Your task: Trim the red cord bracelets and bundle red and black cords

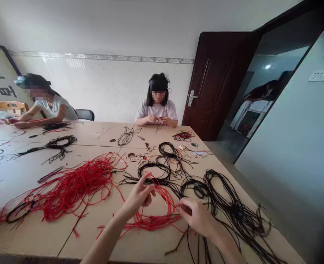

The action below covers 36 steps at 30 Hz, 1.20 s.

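My left hand [141, 192] is raised over the table with its index finger stretched out and the other fingers curled. A strand of red cord [162, 190] runs from near that fingertip down towards my right hand [196, 216]. The thumb and index finger of my right hand are pinched together at the strand. Beneath both hands lies a looped bundle of red cord [153, 223]. Just beyond my left fingertip is a coil of black cord [154, 168]. Black cords also pass under and beside my right wrist.
A large heap of red cord [76, 187] lies to the left. Bundles of black cord [233, 205] stretch along the right table edge. Across the table [52, 234] sits a person [158, 106] handling dark cord; another person [53, 106] works at far left. A dark door [219, 80] stands behind.
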Each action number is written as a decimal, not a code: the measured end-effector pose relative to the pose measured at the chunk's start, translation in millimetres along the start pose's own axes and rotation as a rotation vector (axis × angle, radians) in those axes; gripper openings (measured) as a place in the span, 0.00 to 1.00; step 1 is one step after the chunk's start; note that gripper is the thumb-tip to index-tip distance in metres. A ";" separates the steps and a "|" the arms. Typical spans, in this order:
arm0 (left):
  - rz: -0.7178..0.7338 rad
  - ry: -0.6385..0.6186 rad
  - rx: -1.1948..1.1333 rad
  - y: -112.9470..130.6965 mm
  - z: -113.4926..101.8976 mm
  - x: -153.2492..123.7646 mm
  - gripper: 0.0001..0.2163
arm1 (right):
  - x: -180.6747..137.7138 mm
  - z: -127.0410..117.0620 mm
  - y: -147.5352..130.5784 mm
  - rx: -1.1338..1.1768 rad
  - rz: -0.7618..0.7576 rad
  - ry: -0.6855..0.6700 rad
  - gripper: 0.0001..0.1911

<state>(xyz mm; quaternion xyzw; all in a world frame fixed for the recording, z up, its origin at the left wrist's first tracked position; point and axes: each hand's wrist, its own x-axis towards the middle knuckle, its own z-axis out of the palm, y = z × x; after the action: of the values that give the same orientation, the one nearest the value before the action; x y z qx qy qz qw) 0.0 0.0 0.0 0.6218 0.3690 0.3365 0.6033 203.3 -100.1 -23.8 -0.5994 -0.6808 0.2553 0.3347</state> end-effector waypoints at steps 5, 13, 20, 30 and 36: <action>-0.011 -0.051 -0.005 27.3 -9.8 18.9 0.30 | 5.6 -4.4 10.1 0.068 0.058 0.093 0.16; -0.004 -0.093 0.167 81.6 -24.5 42.4 0.24 | 51.2 -47.7 -0.9 0.113 0.024 0.314 0.17; -0.081 -0.134 0.429 54.6 -31.1 6.6 0.20 | 28.8 -50.5 -21.1 0.032 -0.080 0.279 0.11; -0.303 -0.314 0.847 -22.9 -42.6 -53.6 0.09 | -16.7 14.2 13.4 -0.102 -0.125 -0.043 0.08; -0.218 -0.300 1.082 0.8 -38.1 -47.6 0.08 | -20.3 23.2 9.3 -0.179 -0.165 -0.055 0.05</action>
<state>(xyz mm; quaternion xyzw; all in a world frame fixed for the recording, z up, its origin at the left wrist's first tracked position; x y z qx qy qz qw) -56.7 -22.1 3.8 0.8415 0.4611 -0.0566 0.2759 192.8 -117.5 -48.8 -0.5618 -0.7567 0.1814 0.2809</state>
